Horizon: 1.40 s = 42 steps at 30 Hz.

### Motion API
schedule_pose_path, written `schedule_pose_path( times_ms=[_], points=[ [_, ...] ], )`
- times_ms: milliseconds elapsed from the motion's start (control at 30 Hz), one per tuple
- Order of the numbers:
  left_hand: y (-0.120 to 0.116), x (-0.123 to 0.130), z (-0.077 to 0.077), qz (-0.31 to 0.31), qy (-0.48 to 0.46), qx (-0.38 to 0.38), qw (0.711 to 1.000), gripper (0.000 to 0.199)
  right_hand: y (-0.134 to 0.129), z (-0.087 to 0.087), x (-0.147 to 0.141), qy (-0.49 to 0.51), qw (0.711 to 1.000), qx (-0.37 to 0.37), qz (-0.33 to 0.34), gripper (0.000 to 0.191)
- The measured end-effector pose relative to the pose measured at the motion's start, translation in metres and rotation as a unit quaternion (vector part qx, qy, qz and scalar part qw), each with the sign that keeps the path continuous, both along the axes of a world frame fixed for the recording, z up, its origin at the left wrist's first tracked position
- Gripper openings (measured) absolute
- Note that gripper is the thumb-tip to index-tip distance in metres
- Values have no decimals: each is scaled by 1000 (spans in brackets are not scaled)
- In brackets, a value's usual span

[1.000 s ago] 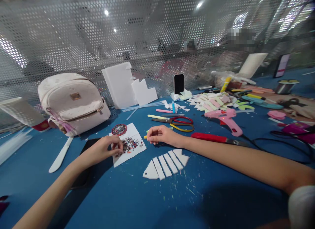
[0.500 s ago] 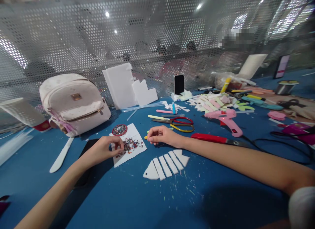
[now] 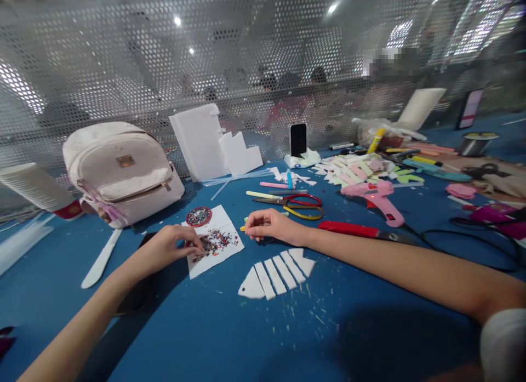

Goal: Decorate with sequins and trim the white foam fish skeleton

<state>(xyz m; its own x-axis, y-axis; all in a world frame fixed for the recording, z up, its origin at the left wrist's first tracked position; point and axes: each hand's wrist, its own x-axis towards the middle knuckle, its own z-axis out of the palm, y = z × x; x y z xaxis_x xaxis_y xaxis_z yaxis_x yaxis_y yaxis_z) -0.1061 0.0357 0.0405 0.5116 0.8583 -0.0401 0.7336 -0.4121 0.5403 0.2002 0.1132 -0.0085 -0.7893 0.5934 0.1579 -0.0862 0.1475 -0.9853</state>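
My left hand (image 3: 175, 246) reaches over a sheet of white paper (image 3: 219, 217), its thumb and fingertips pinched together at a pile of small dark and coloured bits (image 3: 219, 241). What lies between those fingertips is too small to make out. A round red-rimmed dish (image 3: 199, 216) of similar glittery bits stands on the paper's far corner. My right hand (image 3: 269, 227) rests on the table with its fingers curled in, beside a small yellow piece. Whether it holds anything is hidden. Below it lie white fish-shaped pieces (image 3: 275, 275), cut into strips, with an eye hole in the head.
Scissors (image 3: 302, 203), a red-handled cutter (image 3: 349, 228) and a pink glue gun (image 3: 373, 198) lie ahead and right. Farther back are pale strips (image 3: 353, 171) and a phone (image 3: 298, 140). A backpack (image 3: 123, 174), white knife (image 3: 102, 258) and paper cups (image 3: 35, 184) are left.
My left hand has dipped slightly, and its thumb and fingers have come closer together at the pile of bits. My right hand stays in place.
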Motion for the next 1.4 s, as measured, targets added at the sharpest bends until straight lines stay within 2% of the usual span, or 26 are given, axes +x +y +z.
schedule_pose_path(
  times_ms=[167,333,600,867,1400],
  points=[
    [0,3,-2,-11,-13,12,1000,20,1,-1,1,1,1000,1,1,28],
    [-2,13,-7,-36,-16,26,999,12,1,-1,0,5,1000,-6,4,26],
    [2,8,-16,-54,-1,68,996,17,0,1,0,8,1000,-9,4,26],
    [1,12,-15,-69,10,85,994,12,0,0,0,4,1000,-7,4,28],
    [-1,16,-13,-16,22,9,1000,17,0,-1,0,10,1000,-7,5,26]
  ],
)
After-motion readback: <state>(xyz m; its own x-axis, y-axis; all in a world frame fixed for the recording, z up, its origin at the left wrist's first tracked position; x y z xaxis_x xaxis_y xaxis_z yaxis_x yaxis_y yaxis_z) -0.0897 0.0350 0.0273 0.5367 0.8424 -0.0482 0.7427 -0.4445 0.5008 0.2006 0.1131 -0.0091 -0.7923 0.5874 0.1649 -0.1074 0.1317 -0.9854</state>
